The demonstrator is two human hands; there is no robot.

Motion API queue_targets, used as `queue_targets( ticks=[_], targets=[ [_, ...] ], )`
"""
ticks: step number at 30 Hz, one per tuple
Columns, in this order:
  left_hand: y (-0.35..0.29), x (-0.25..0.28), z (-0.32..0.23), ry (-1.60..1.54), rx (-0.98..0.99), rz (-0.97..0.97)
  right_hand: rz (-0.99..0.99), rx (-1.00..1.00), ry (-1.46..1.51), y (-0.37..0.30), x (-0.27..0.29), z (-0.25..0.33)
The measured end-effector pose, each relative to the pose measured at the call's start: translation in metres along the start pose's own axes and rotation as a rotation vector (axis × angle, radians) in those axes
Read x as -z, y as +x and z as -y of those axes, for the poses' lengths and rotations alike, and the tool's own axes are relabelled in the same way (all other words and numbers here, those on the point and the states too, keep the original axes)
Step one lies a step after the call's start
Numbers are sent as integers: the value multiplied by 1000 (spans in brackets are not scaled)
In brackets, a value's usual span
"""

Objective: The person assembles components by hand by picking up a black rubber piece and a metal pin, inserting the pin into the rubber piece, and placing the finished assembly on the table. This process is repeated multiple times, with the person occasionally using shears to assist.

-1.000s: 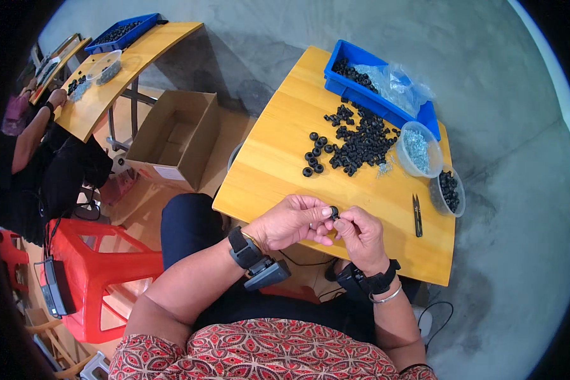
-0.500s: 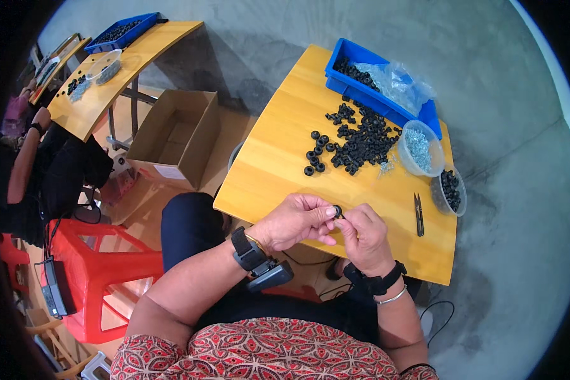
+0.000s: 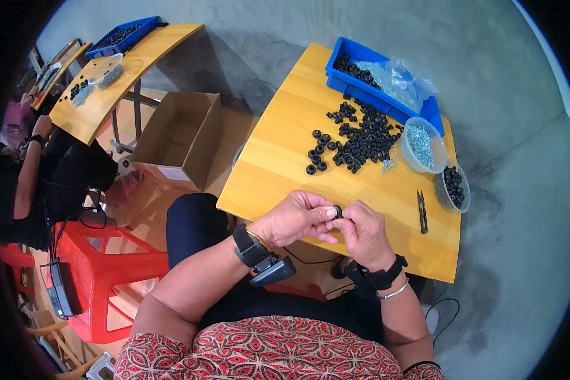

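Observation:
Over the near edge of the wooden table [image 3: 269, 171], my left hand [image 3: 296, 220] pinches a small round black part [image 3: 338, 212] between thumb and finger. My right hand [image 3: 366, 234] meets it from the other side, thumb and forefinger closed against the same part; whether a small screw is also in those fingers is hidden. Beyond my hands lies a pile of small black parts [image 3: 364, 142], with several rounder black pieces [image 3: 316, 154] at its left. To the right are a clear tub of silvery screws [image 3: 419, 144] and a tub of black parts [image 3: 453, 187].
A blue tray [image 3: 381, 95] with black parts and a plastic bag stands at the table's far side. Black thread snips [image 3: 422, 212] lie near the right edge. At left are an open cardboard box [image 3: 177, 142], a red stool [image 3: 111, 266] and another person's arm [image 3: 28, 168] by a second table.
My hands stay together at the black part, with only slight finger movement. The whole view has shifted a little; the things on the table lie as before.

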State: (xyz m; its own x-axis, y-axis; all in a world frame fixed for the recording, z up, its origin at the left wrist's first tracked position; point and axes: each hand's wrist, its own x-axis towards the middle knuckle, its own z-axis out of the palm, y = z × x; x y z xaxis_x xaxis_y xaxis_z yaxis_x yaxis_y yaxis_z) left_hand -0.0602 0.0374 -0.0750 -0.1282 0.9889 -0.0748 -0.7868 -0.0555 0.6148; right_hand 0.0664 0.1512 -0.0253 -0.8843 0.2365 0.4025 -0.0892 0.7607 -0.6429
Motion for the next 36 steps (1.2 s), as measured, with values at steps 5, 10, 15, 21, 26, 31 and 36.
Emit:
queue_targets(
  ticks=[5, 10, 15, 21, 26, 31, 36],
  targets=[
    [-1, -1, -5, 121, 85, 65, 69, -209, 108, -10, 3, 7],
    [3, -2, -4, 120, 113, 60, 108, 12, 43, -10, -4, 2],
    [4, 4, -1, 35, 146, 114, 49, -33, 42, -10, -9, -1],
    [1, -4, -4, 108, 149, 72, 88, 16, -67, -7, -8, 4],
    [2, -7, -5, 260, 161, 17, 203, -16, 49, -4, -2, 1],
    [2, -12, -7, 249, 173, -58, 169, 29, 14, -4, -7, -4],
    [4, -15, -7, 207, 169, -88, 162, -15, 74, -4, -3, -6]
  ],
)
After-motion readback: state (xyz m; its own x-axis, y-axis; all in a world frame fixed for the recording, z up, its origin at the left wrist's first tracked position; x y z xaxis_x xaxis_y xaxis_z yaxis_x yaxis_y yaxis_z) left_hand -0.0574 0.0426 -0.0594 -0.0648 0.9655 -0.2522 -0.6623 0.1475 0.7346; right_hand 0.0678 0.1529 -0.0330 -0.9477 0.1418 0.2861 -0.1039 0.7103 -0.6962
